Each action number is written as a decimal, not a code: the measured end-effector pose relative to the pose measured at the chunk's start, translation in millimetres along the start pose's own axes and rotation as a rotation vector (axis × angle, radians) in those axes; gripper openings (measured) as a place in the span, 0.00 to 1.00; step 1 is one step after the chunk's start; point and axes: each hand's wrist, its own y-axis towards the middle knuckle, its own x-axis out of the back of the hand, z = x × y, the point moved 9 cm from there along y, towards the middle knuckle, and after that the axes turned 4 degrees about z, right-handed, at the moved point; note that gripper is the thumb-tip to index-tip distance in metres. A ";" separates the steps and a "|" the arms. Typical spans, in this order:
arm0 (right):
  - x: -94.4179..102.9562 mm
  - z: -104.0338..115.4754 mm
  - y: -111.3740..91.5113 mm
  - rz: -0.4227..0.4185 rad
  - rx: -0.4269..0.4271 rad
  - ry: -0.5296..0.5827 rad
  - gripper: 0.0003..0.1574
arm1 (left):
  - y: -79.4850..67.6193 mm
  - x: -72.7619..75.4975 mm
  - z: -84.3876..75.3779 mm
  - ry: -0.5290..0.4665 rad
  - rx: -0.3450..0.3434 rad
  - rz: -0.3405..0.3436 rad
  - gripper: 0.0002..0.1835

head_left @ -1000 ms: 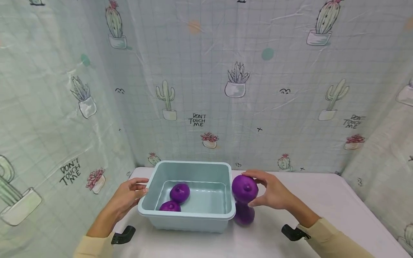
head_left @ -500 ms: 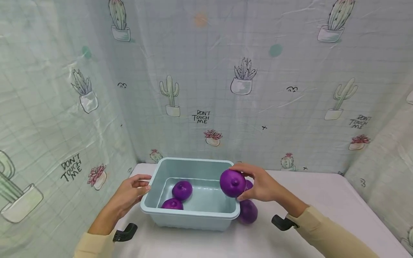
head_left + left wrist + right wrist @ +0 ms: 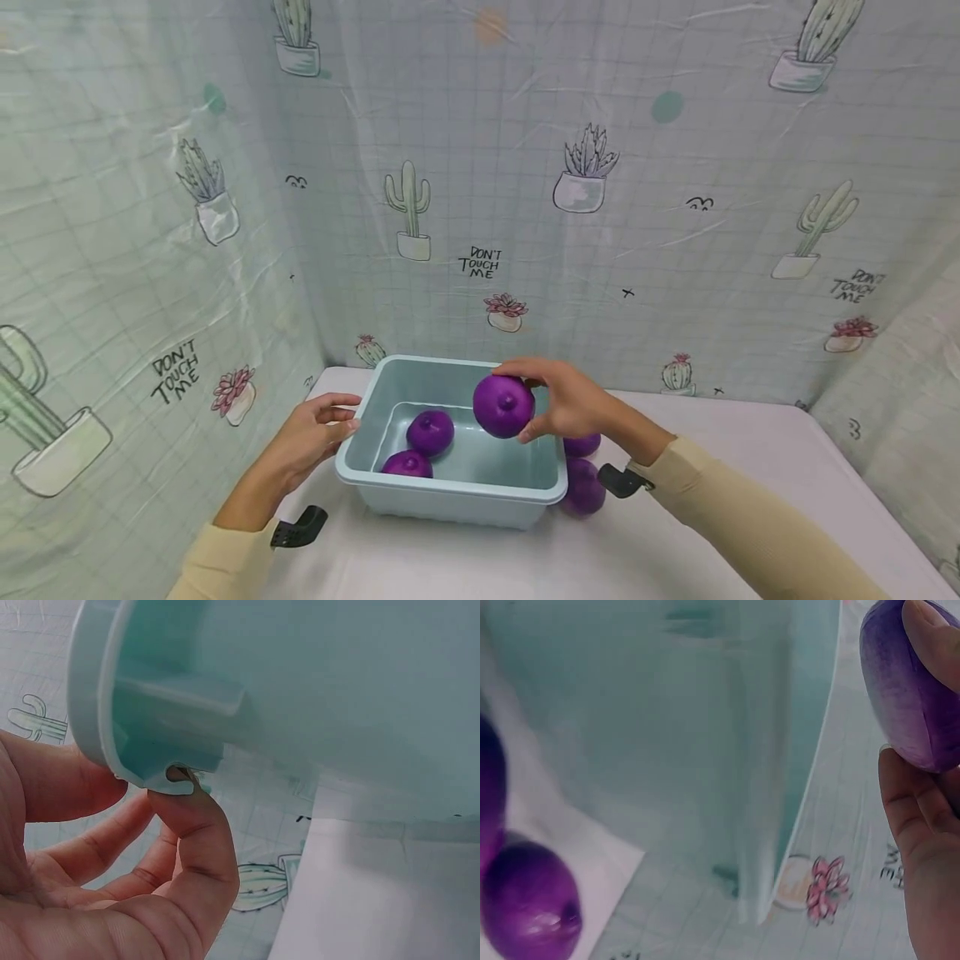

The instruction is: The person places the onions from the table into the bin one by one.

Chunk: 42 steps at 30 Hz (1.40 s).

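My right hand (image 3: 573,400) holds a purple onion (image 3: 502,407) between thumb and fingers, over the right half of a pale blue plastic bin (image 3: 457,504). In the right wrist view the thumb lies on one side of that onion (image 3: 904,690) and the fingertips on the other. Two more onions lie inside the bin, one onion (image 3: 430,432) behind another onion (image 3: 407,464), toward its left. At the bin's left side, my left hand (image 3: 313,437) grips the rim; the left wrist view has the thumb and a bent finger pinching the rim (image 3: 94,682).
Beside the bin's right wall, two onions rest on the white table (image 3: 697,500): a front onion (image 3: 584,490) and one behind it (image 3: 582,445), partly hidden by the right arm. A cactus-printed curtain (image 3: 480,200) encloses the table at the back and sides.
My right hand has carried the onion leftward from beside the bin, across its right rim, to above the inside. The left hand stays on the rim. The head view has shifted slightly.
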 end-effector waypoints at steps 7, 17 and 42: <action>-13.4 16.7 32.0 0.077 0.041 0.056 0.55 | 1.2 -0.1 0.6 -0.022 0.007 -0.005 0.24; -32.7 17.4 62.3 0.094 0.040 0.084 0.53 | 2.1 -0.9 2.9 -0.032 0.002 -0.012 0.24; -41.0 -26.6 65.8 -0.022 -0.309 -0.033 0.49 | 1.6 1.7 4.1 -0.042 0.023 -0.020 0.24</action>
